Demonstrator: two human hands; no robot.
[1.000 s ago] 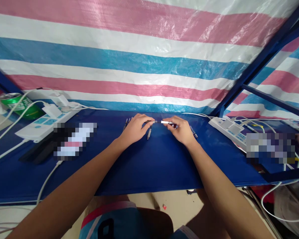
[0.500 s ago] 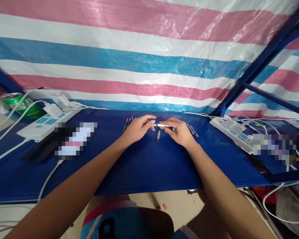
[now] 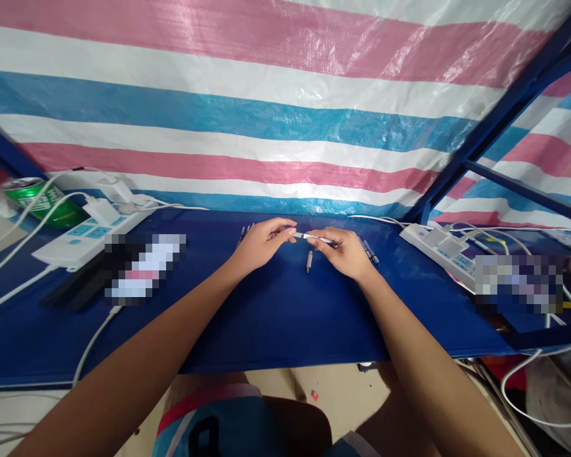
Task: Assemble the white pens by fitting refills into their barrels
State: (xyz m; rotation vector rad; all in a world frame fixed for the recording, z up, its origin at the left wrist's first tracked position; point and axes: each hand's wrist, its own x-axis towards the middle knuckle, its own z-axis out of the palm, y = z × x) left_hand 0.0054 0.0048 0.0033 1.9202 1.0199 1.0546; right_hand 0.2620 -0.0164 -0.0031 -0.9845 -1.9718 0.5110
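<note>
In the head view a thin white-and-dark pen (image 3: 306, 236) spans the gap between my hands above the blue desk. My left hand (image 3: 266, 244) pinches its left end between thumb and fingers. My right hand (image 3: 343, 251) is closed round the other end, which slants slightly down and hides partly in the fingers. Just below lies a short grey pen part with a dark tip (image 3: 309, 261). Several slim pens or pen parts (image 3: 244, 233) lie beyond my left hand, partly covered by it. Beside my right hand rest more dark-and-clear pen pieces (image 3: 371, 251).
On the left stand a white power strip (image 3: 88, 238) with plugs, a green can (image 3: 42, 203) and a blurred phone (image 3: 145, 266) on a cable. A second power strip (image 3: 442, 254) and another blurred device (image 3: 518, 282) are at the right. A striped tarp (image 3: 266, 139) hangs behind the blue desk (image 3: 285, 317).
The pen between my hands has tilted, its right end now lower and more of its dark part showing. The short grey part on the desk sits slightly further right.
</note>
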